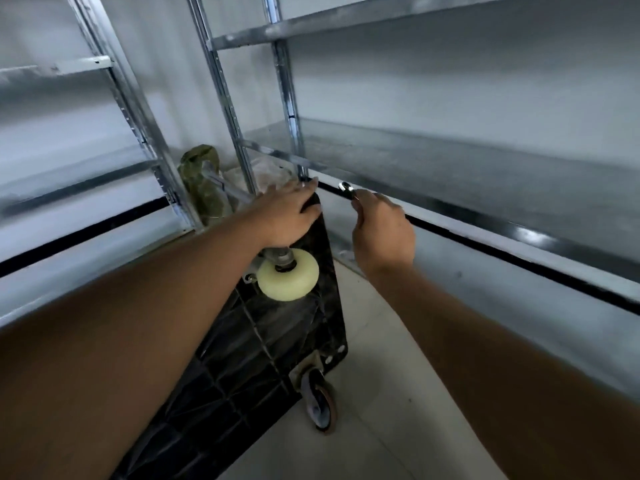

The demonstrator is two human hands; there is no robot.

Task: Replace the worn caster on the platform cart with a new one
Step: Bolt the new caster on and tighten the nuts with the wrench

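Our left hand (291, 209) and right hand (382, 230) both reach to the far end of the platform cart (249, 341), which stands tipped on its edge on the floor (381, 393) with its black ribbed underside facing us. Nearest to us, at its low corner, sits a dark caster (317, 396) with a scuffed, reddish wheel. Farther up is a pale cream caster (289, 275), clean enough that we take it for the new one, with its mounting plate lying against the underside. Just beyond it the left hand lies palm down over the cart's top edge, fingers nearly straight, steadying it. To the right, apart from the cart, the right hand is curled round a wrench (346, 188) whose ring end points up. We judge the step to be fastening the new caster; next the wrench must come down to a plate bolt, which we cannot see clearly, while the left hand braces the cart. Beyond stand metal shelves (450, 168) and a green bag (201, 181).
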